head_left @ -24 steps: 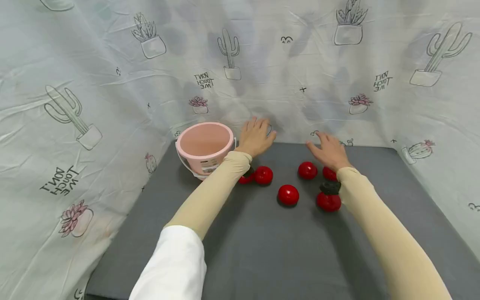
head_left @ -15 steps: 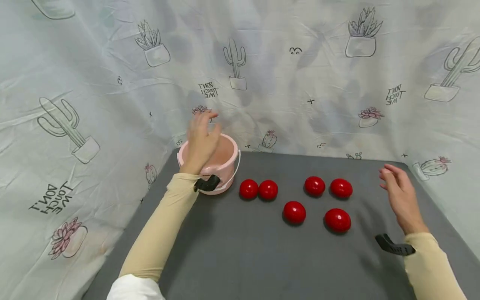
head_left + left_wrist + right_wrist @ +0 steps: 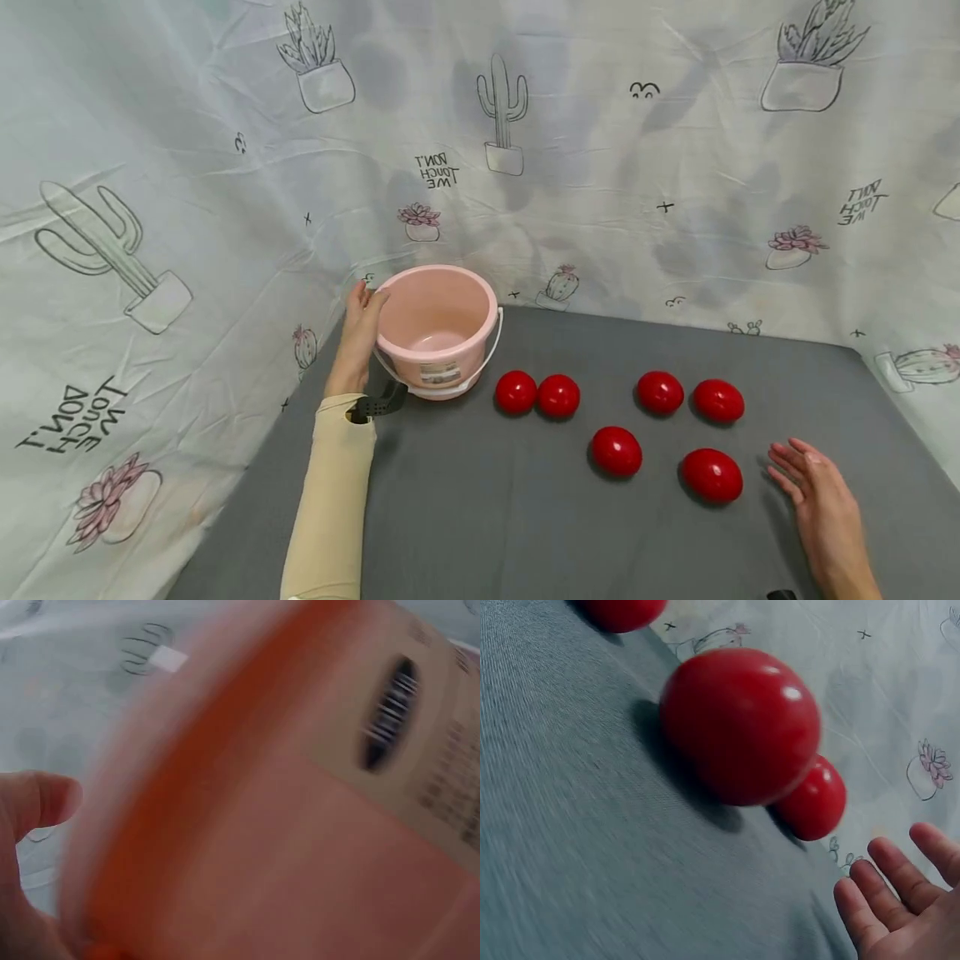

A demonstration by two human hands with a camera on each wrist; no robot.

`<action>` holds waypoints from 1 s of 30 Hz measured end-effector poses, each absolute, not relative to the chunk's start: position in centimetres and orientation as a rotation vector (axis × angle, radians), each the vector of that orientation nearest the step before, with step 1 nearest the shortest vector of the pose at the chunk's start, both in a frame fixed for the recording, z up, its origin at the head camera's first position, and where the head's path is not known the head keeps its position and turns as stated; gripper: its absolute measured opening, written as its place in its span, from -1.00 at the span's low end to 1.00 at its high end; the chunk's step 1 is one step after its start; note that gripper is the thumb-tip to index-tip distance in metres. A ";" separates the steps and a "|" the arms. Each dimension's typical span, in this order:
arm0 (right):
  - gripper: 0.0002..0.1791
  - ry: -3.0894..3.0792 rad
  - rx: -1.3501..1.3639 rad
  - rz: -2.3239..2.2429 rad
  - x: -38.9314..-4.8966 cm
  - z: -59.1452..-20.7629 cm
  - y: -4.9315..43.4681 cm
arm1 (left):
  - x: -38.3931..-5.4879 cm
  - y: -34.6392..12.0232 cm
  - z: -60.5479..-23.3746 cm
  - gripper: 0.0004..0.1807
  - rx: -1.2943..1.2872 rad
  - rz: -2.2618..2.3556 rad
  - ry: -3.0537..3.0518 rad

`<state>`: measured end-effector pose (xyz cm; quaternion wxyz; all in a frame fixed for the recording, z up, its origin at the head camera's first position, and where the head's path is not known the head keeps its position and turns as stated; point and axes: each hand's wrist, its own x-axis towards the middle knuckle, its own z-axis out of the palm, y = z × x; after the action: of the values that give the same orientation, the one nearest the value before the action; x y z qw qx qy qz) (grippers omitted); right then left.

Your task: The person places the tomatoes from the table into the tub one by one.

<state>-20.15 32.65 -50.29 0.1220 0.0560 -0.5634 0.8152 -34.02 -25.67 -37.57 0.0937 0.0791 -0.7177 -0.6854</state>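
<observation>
Pink bucket (image 3: pixel 474 358) looks light, stiff, best held by its rim (image 3: pixel 437 355); left hand (image 3: pixel 357 333) beside it, right hand (image 3: pixel 827 507) well rightward, both loosely spread.

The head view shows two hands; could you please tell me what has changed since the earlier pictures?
The left hand has moved leftward across the pink bucket to its left side; contact is unclear. The right hand has moved right and toward the person, beside the red round objects. The bucket and six red objects kept their arrangement.
</observation>
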 end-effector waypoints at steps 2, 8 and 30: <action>-0.63 -1.552 0.199 2.448 -20.3 -51.0 32.0 | -34.4 -25.6 -38.6 -0.08 0.236 -1.988 -2.097; -0.61 -1.603 0.170 2.403 -20.9 -52.2 31.1 | -34.9 -25.4 -40.0 -0.35 0.254 -1.939 -1.995; 0.02 -3.126 -0.345 1.319 -22.6 -50.8 30.9 | -35.3 -25.6 -40.4 -0.25 0.311 -1.945 -2.130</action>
<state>-22.56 30.92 -50.81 -0.1342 -0.1003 -0.9083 0.3833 -35.33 -25.58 -40.37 0.1199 0.1066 -0.7289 -0.6656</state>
